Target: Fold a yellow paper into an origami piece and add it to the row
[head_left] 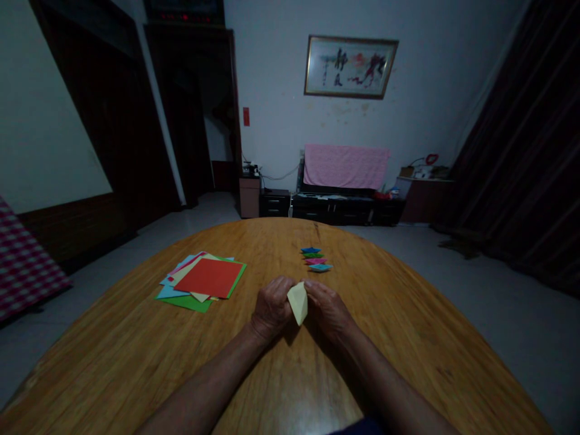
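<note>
A piece of folded pale yellow paper (298, 304) is held upright between my two hands, just above the table. My left hand (273, 307) grips its left side with the fingers curled in. On the other side, my right hand (330, 309) pinches its upper right edge; part of those fingers is hidden behind the paper. Beyond my hands lies a short row of small folded paper boats: a dark blue boat (311, 250), a green boat (312, 255), a pink boat (316, 261) and a light blue boat (320, 267).
The round wooden table (272, 241) spreads out under my arms. To the left lies a loose stack of coloured paper sheets, a red sheet (211, 277) on top. Across the room, a pink cloth (347, 166) hangs above a dark low cabinet (333, 208).
</note>
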Available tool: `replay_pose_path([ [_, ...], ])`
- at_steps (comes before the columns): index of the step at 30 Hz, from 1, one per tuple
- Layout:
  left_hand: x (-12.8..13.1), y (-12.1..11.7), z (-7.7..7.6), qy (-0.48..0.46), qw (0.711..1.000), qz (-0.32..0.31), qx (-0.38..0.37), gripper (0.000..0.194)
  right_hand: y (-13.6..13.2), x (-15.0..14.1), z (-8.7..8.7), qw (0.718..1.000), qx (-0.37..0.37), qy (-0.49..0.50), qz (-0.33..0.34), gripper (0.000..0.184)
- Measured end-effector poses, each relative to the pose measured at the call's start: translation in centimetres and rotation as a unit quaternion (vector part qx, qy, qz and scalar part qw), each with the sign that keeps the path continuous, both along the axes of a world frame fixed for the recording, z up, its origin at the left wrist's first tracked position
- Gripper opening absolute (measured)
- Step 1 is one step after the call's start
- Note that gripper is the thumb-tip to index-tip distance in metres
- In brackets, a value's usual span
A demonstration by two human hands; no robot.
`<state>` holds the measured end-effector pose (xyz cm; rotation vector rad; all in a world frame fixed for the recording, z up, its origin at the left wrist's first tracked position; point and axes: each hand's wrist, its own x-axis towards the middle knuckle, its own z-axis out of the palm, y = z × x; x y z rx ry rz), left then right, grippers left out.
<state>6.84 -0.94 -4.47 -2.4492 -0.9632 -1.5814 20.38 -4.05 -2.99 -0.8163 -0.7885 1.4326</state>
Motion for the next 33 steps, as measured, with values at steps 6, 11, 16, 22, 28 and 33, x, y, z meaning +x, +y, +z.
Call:
replay_pose_path([
  [6,0.0,0.2,-0.4,-0.01,0.998,-0.011,-0.056,0.008,0.0,0.3,0.0,1.0,-0.009,-0.025,-0.015,0.03],
  [11,-0.1,0.4,-0.6,-0.021,0.99,-0.034,-0.136,0.015,0.4,0.7,-0.6,0.997,-0.024,-0.047,-0.049,0.031],
  [16,-0.3,0.5,-0.5,-0.032,0.971,-0.054,-0.232,0.025,0.4,1.2,-0.6,0.994,-0.015,-0.096,-0.051,0.03],
  [22,-1.3,0.9,0.2,-0.041,0.927,-0.167,-0.334,0.041,0.4,1.9,-0.2,0.99,-0.013,-0.127,-0.061,0.03],
  [28,-2.3,-0.7,2.8,-0.169,0.771,-0.159,-0.593,0.04,1.1,2.3,-0.7,0.981,0.017,-0.186,-0.057,0.026],
  [33,-1.7,-2.3,4.2,-0.185,0.727,-0.214,-0.626,0.038,0.4,1.7,-0.6,0.98,0.05,-0.19,-0.022,0.025],
])
